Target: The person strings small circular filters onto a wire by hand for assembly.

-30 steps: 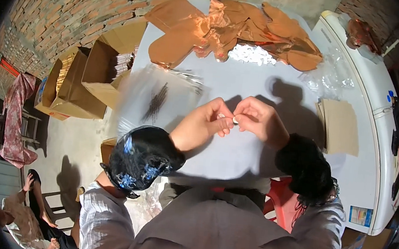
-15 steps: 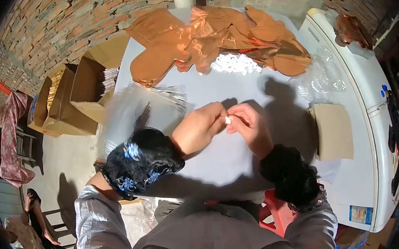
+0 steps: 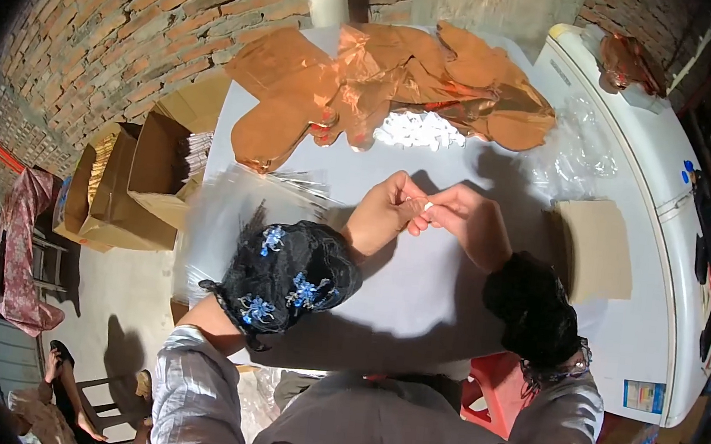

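My left hand (image 3: 384,212) and my right hand (image 3: 478,226) meet over the middle of the white table, fingertips pinched together. Between them shows a small white piece (image 3: 428,205), mostly covered by the fingers; its exact kind is too small to tell. Beyond the hands lies a heap of similar white pieces (image 3: 421,131). Around the heap's far side spread flat, shiny copper-coloured foil sheets (image 3: 287,85), which look like uninflated foil balloons. Beside my left forearm are clear plastic bags (image 3: 232,200) and a bundle of thin dark strands (image 3: 254,218).
A stack of beige card (image 3: 599,252) and crumpled clear plastic (image 3: 575,154) lie on the table's right. A white fridge-like cabinet (image 3: 640,148) borders that side. Open cardboard boxes (image 3: 158,166) stand at left. A red plastic stool (image 3: 498,393) is below the table; another person's legs (image 3: 73,392) show lower left.
Both hands have shifted a little to the right, still pinched together at the white piece. It is now more covered by the fingers. The view has tilted slightly.
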A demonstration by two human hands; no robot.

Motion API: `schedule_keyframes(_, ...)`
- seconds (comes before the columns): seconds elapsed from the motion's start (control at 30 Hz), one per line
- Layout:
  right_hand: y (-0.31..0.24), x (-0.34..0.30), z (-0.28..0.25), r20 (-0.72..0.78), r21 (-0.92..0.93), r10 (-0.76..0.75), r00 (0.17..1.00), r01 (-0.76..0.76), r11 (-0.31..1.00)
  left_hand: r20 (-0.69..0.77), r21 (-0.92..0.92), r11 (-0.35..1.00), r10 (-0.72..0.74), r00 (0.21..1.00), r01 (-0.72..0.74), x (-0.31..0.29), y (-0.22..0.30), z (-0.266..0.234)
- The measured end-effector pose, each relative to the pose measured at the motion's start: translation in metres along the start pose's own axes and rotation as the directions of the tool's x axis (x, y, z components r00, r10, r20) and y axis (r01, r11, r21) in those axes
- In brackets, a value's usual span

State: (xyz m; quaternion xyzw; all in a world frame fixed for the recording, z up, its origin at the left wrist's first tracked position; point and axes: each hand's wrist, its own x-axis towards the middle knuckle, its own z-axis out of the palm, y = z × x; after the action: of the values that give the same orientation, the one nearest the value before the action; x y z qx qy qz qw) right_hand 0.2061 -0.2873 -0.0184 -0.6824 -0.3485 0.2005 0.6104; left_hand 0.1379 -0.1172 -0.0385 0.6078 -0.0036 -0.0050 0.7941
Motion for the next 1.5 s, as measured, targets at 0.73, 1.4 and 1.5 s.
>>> schedule_keyframes(0.73, 0.084, 0.150, 0.053, -0.114, -0.880, -0.351, 0.930, 0.069, 0.469, -0.221, 0.482, 0.875, 0.070, 0.973, 0.047, -0.083, 0.026, -0.056)
schedule_keyframes(1.4, -0.013, -0.031, 0.049, 0.147, -0.113, 0.152, 0.977, -0.136, 0.984, -0.319, 0.774, 0.633, 0.392, 0.863, -0.002, -0.267, 0.022, -0.023)
schedule_keyframes(1.5, -0.012, -0.141, 0.061, 0.862, -0.365, 0.296, 0.411, 0.100, 0.926, 0.097, 0.786, 0.552, 0.335, 0.937, -0.278, -0.276, -0.013, 0.015)
